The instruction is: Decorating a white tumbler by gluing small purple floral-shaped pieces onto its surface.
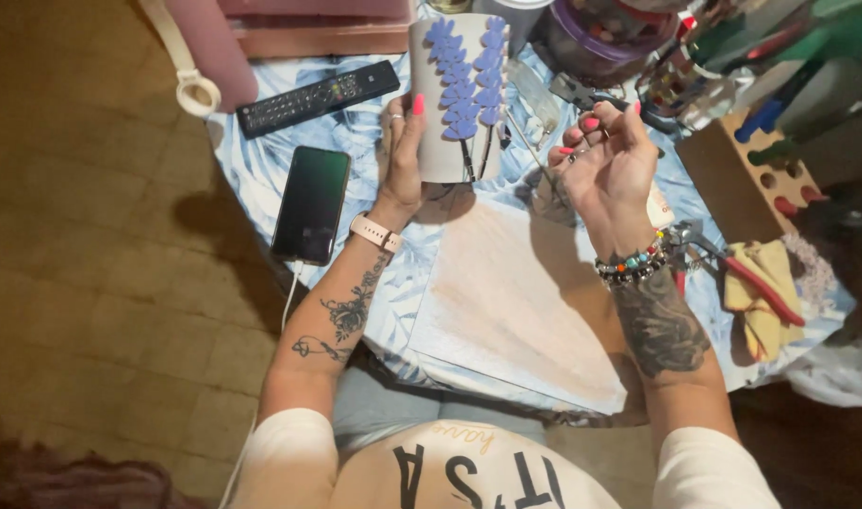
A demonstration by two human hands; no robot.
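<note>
My left hand (401, 155) grips a grey card (442, 141) by its left edge and holds it upright over the table. Two columns of purple flower-shaped pieces (468, 75) hang on the card, with thin dark wires trailing from its lower edge. My right hand (608, 160) is raised to the right of the card, palm toward me, fingers curled. It pinches a thin wire (536, 151) that slants toward the card. Both hands have pink nails. A watch sits on the left wrist, beaded bracelets (633, 264) on the right.
A dark phone (310, 203) with a cable and a black remote (318, 97) lie at left on the floral tablecloth (261, 165). A pale work mat (516, 302) lies in front of me. Red-handled pliers (751, 283), a yellow cloth, a holed wooden block (779, 174) and containers crowd the right.
</note>
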